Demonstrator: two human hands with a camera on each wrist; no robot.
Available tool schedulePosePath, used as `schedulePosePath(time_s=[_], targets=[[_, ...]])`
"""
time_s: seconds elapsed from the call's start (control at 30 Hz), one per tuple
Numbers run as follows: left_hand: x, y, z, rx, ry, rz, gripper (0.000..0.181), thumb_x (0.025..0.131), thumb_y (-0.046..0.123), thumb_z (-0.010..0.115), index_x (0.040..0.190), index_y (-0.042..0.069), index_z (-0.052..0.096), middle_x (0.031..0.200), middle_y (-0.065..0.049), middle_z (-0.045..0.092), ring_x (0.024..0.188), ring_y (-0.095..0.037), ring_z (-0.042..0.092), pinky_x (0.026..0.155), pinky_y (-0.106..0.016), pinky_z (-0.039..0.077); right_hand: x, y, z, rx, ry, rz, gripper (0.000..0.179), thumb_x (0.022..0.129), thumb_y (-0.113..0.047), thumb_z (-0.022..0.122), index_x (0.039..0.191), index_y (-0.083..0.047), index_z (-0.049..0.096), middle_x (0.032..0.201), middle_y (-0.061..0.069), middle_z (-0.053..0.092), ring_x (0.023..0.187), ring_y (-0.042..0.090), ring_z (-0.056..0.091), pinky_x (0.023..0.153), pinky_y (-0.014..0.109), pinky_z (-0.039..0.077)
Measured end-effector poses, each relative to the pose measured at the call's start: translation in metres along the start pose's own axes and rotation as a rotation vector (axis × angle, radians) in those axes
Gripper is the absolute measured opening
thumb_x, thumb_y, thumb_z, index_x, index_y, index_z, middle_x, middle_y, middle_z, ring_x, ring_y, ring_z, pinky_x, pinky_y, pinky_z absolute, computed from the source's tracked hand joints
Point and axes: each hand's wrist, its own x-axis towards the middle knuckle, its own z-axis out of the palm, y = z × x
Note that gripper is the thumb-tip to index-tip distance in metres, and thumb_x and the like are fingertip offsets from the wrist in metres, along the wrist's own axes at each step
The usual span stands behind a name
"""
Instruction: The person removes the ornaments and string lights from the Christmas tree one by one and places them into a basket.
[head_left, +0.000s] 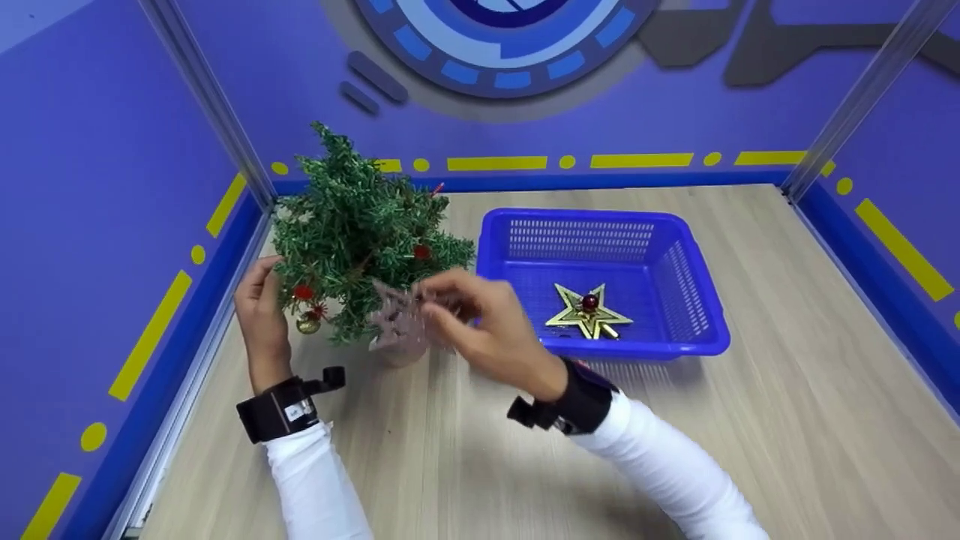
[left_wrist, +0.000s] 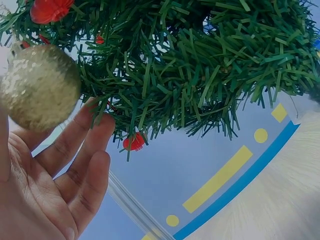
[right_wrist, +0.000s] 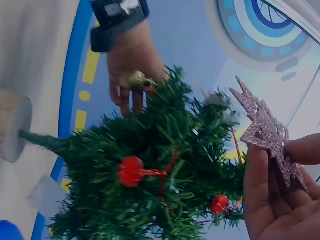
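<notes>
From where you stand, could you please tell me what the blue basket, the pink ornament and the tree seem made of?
Blue basket: probably smooth molded plastic, with even slots cut through. Pink ornament: apparently glittered, judging by its speckled sparkle; the core is unclear. Tree: likely plastic, faintly shiny, its needles flat strips.

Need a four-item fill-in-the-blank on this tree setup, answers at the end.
1. The person's ____ hand pinches the glittery pink ornament.
2. The star lying in the blue plastic basket is coloured ____.
3. In the head view, the artificial Christmas tree stands to the ____ of the basket.
4. Both of the person's sleeves are ____.

Missing words: right; gold; left; white.
</notes>
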Motion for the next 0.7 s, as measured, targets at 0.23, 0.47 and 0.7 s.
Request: schedulePosePath(time_s=[0.23, 0.47, 0.7], targets=[[0.003, 0.001, 0.0, 0.004, 0.002, 0.005, 0.027, 0.1, 0.003, 0.048, 0.102, 0.01, 0.074, 0.098, 0.007, 0.066, 0.093, -0.011, 0.053, 0.087, -0.026, 0.038, 0.018, -0.016, 0.005, 0.01, -0.247, -0.147, 0.019, 0.099, -0.003, 0.061, 0.116, 0.0, 0.068, 0.1, 0.012, 0.074, 0.074, 0.007, 0.067, 0.065, 0.021, 0.057], [0.002, 0.0, 0.0, -0.003, -0.007, -0.001, 0.024, 0.1, 0.006, 0.052, 0.104, 0.01, 0.075, 0.096, 0.007, 0.064, 0.095, -0.012, 0.05, 0.091, -0.027, 0.036, 0.001, -0.015, -0.002, -0.333, -0.73, -0.218, 0.017, 0.099, -0.013, 0.06, 0.112, -0.015, 0.071, 0.092, -0.006, 0.072, 0.072, -0.002, 0.061, 0.069, 0.009, 0.047], [-0.002, -0.001, -0.003, -0.007, -0.024, 0.0, 0.02, 0.102, 0.012, 0.055, 0.108, 0.01, 0.074, 0.1, 0.007, 0.065, 0.098, -0.013, 0.051, 0.093, -0.029, 0.035, -0.027, 0.003, -0.065, -0.312, -0.569, 0.024, 0.02, 0.097, -0.008, 0.063, 0.113, -0.014, 0.072, 0.099, -0.004, 0.076, 0.082, 0.004, 0.069, 0.076, 0.019, 0.056]])
